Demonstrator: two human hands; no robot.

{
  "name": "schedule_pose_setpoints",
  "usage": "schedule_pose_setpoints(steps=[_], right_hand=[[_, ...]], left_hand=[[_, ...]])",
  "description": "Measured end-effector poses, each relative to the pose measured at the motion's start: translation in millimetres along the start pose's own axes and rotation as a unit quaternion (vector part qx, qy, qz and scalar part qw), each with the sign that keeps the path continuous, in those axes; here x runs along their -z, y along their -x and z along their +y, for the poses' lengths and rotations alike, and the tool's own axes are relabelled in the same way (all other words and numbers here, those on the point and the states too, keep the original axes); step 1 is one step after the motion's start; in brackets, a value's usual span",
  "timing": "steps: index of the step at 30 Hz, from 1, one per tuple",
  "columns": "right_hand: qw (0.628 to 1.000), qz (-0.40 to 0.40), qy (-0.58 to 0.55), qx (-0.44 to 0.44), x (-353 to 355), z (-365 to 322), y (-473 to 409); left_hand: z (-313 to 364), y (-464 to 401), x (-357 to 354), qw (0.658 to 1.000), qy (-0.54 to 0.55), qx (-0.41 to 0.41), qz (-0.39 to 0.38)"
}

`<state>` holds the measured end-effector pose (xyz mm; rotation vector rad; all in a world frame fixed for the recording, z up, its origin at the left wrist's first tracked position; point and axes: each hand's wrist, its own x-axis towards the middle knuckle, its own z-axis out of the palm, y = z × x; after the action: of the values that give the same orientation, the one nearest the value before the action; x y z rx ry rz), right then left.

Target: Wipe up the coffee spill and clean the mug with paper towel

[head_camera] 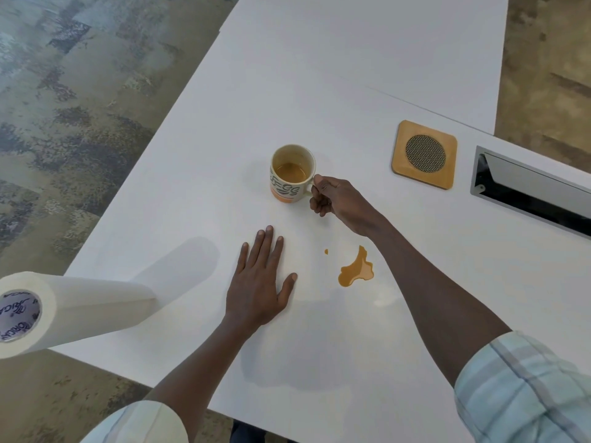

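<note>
Here, on a white bench (319,91), the right hand (332,199) pinches the handle of a ceramic mug (292,174) — rigid, breakable, part-full, so likely sloshy. The left hand (259,282) lies flat and empty beside the coffee spill (356,270) — paper towel roll (80,308) nearby.

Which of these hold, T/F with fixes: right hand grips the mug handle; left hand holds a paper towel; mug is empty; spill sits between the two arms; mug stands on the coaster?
1. The right hand grips the handle of the mug. True.
2. The left hand holds a paper towel. False: it lies flat and empty on the table; the paper towel roll is untouched at the left edge.
3. The mug is empty. False: coffee shows in its bottom.
4. The coffee spill sits between the two arms. True.
5. The mug stands on the coaster. False: it stands on the bare table, the coaster apart to its right.
</note>
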<state>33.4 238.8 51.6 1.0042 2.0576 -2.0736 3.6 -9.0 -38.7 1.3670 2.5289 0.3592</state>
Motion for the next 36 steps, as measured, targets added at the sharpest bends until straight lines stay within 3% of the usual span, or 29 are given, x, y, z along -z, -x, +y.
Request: schedule_pose_setpoints(steps=[4,9,18,22,27,36], right_hand=[[0.999,0.008,0.011,-0.036,5.9,-0.8,7.6],[0.994,0.095,0.011,-0.047,16.2,5.0,33.2],[0.987,0.148,0.027,-0.052,4.4,6.8,97.7],[0.987,0.148,0.018,-0.061,-20.8,10.0,122.2],[0.989,0.130,0.029,-0.056,-62.7,9.7,141.5],[0.996,0.080,0.042,0.008,-141.5,-22.4,155.8]], left_hand=[[-0.3,0.0,-0.1,1.000,-0.001,-0.002,0.001],[0.2,0.1,2.7,1.000,-0.006,-0.005,-0.010],[16.2,3.1,34.5,0.991,0.033,0.029,-0.124],[34.9,17.7,75.8,0.993,0.060,0.046,-0.093],[37.1,26.0,145.4,0.995,0.005,0.047,-0.088],[-35.5,30.3,283.6,0.988,0.027,0.149,-0.022]])
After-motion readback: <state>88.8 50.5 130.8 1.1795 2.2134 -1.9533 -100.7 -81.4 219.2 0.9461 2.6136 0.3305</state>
